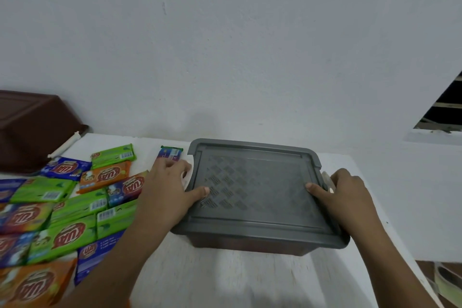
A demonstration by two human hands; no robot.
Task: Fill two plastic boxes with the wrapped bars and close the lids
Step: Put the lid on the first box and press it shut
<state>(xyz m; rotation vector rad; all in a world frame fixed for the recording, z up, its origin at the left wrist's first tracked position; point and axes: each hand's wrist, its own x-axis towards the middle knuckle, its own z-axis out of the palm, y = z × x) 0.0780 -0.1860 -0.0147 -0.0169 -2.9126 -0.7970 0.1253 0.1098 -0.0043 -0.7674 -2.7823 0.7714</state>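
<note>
Here the left hand (165,190) and right hand (350,195) curl round the sides of the lidded grey box (255,197), thumbs on top, on the table (225,280). Wrapped bars (67,207) crowd its left, with a brown box (30,127) behind them.

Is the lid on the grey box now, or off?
On: the lid sits flat over the grey box, left hand and right hand gripping its side edges. Latches clipped or not: cannot tell.

white table (225,282), grey box (255,195), wrapped bars (67,232)

Both hands (168,190) (346,194) grip grey box (252,247) lid (255,190); bars (67,207) left
</note>
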